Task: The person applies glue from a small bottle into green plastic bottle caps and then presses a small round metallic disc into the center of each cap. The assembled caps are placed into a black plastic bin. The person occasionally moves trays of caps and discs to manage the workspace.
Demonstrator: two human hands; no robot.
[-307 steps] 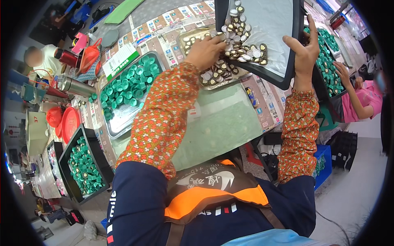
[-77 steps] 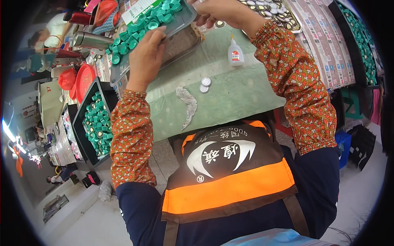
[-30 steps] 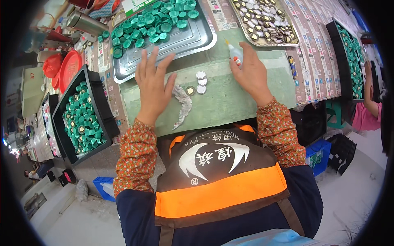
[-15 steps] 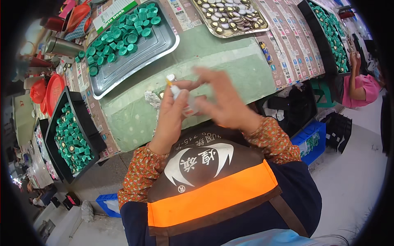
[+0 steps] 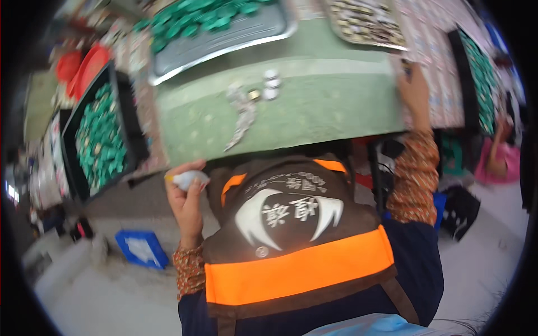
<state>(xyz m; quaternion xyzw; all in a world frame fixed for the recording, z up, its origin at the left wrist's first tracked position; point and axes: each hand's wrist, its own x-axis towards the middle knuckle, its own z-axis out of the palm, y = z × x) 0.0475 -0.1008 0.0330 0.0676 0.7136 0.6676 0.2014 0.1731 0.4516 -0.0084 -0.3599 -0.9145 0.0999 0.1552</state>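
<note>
Down at the near left edge of the table, my left hand (image 5: 188, 196) is closed round a small white squeeze bottle (image 5: 189, 180) with a yellow tip. Stretched out to the far right of the green table mat, my right hand (image 5: 414, 95) has its fingertips at a small dark and yellow item (image 5: 406, 65). Blur hides whether the fingers grip it. Mid-mat lie a few white round pieces (image 5: 271, 84), standing close together. Beside them are a small gold-rimmed piece (image 5: 254, 94) and a crumpled whitish strip (image 5: 242, 116).
Behind the mat is a grey metal tray (image 5: 235, 45) of green ruffled cups, with a tray (image 5: 374, 44) of round pieces to its right. Black crates of green cups flank the table, left (image 5: 128, 120) and right (image 5: 468, 73). A person in pink (image 5: 496, 162) sits at right.
My hands have parted: the left has carried the bottle down and left, and the right has reached far right to the dark and yellow item. The white round pieces now show. The view has shifted.
</note>
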